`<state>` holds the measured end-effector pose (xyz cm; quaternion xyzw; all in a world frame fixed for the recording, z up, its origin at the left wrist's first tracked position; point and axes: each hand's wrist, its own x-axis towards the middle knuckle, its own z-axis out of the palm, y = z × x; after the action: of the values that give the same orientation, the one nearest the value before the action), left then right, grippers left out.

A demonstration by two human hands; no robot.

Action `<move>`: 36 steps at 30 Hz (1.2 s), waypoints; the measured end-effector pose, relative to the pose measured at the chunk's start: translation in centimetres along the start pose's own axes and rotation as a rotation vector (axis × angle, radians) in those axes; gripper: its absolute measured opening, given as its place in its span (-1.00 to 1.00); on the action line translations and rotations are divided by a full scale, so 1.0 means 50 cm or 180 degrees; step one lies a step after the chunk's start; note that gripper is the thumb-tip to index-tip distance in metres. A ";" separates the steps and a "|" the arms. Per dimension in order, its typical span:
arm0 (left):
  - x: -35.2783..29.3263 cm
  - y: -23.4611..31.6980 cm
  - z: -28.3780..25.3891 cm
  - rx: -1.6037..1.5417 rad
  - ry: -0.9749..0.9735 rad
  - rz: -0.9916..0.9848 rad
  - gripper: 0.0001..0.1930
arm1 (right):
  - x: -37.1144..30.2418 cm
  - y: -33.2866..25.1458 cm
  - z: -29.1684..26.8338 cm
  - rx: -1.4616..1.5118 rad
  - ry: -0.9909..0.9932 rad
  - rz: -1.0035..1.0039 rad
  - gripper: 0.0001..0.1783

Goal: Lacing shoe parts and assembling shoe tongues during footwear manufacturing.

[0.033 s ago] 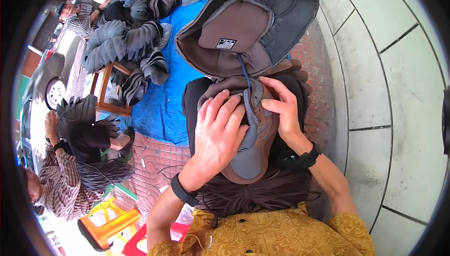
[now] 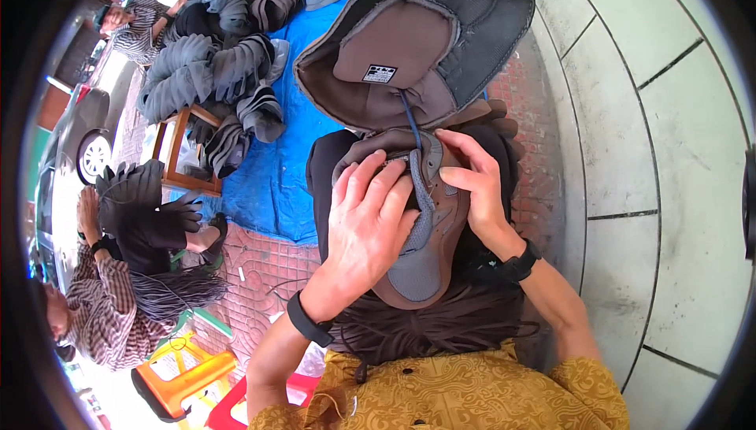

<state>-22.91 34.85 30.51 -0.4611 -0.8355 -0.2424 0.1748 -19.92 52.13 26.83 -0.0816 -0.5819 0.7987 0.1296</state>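
Note:
A brown and grey shoe upper (image 2: 417, 276) lies on my lap, its rounded grey toe towards me. My left hand (image 2: 366, 217) is bent over its left side, the fingertips curled in at the opening by the tongue. With thumb and forefinger my right hand (image 2: 476, 186) grips the upper's right edge beside the eyelets. A blue cord (image 2: 411, 119) runs from the opening into a second piece just beyond, a large dark upper (image 2: 504, 16) turned open, with brown lining and a small label. A bundle of dark brown laces (image 2: 425, 324) lies across my lap.
Stacked grey uppers (image 2: 177, 68) lie on a blue tarp (image 2: 268, 186) beside a wooden stool (image 2: 177, 154). At left, a person in a striped shirt (image 2: 102, 304) sits near an orange stool (image 2: 185, 375). A tiled wall (image 2: 614, 170) stands at right.

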 end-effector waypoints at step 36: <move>-0.037 -0.066 -0.090 -0.0098 -0.0387 0.0028 -0.58 | 0.006 -0.058 0.016 -0.2694 -0.0644 -0.2734 -0.49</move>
<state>-24.48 29.54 32.45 -0.4812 -0.8388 -0.2259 0.1176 -20.08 52.32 29.85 0.1921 -0.8391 0.3783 0.3405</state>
